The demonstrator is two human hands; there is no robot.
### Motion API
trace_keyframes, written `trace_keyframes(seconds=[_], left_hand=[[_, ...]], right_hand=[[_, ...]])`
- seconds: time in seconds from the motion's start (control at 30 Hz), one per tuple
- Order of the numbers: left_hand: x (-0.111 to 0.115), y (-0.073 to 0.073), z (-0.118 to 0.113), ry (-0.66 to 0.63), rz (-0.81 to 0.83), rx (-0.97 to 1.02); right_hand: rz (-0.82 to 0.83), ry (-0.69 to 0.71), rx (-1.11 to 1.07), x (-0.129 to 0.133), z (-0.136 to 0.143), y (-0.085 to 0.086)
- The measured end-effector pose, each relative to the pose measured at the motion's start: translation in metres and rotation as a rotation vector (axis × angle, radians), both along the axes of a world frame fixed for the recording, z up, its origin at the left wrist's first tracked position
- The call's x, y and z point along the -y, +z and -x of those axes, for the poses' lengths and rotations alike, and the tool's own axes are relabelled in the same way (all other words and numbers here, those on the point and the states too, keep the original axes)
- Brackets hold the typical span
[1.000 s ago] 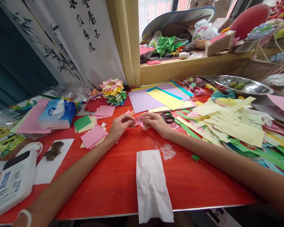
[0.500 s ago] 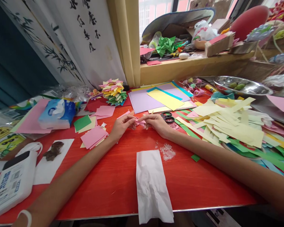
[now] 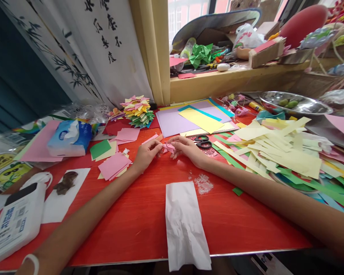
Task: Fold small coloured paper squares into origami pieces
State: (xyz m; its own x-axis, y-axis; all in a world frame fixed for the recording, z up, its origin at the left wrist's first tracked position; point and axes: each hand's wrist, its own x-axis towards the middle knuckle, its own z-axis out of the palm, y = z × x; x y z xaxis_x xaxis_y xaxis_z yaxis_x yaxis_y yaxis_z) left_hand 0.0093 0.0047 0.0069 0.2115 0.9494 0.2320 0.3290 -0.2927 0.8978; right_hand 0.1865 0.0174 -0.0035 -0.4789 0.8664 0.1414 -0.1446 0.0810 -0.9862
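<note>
Between my two hands, over the middle of the red table (image 3: 143,214), is a small folded piece of pink paper (image 3: 169,148). My left hand (image 3: 147,154) pinches its left side between thumb and fingers. Curled fingers of my right hand (image 3: 187,149) hold the right side. Black-handled scissors (image 3: 203,142) lie just beyond my right hand. Left of my left hand are stacked pink squares (image 3: 114,165) and a green square (image 3: 100,149). Nearer the front edge lies a crumpled white paper (image 3: 183,223), with small clear bits (image 3: 203,184) beside it.
Yellow paper strips (image 3: 275,141) and green ones pile up at the right, before a metal bowl (image 3: 295,105). Purple sheets (image 3: 169,122) and a folded-paper stack (image 3: 137,110) stand at the back. A tissue pack (image 3: 70,138) and white device (image 3: 17,221) are at left.
The fingers of my right hand have shifted and curl more, and more of the folded pink paper shows between my hands. My left hand has barely moved.
</note>
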Motion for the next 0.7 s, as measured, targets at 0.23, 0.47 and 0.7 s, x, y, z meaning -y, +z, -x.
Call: trace_keyframes(seconds=[0.23, 0.47, 0.7], left_hand=[[-0.0013, -0.004, 0.0003, 0.031, -0.039, -0.133], [-0.0039, -0.0058, -0.0004, -0.038, 0.024, -0.14], [0.0015, 0.0006, -0.0015, -0.004, -0.095, -0.3]], right_hand=[[-0.064, 0.0, 0.094, -0.0062, 0.0, -0.0098], [-0.059, 0.012, 0.08, -0.0059, -0.0007, -0.0097], [-0.061, 0.043, 0.094, -0.0048, 0.001, -0.0059]])
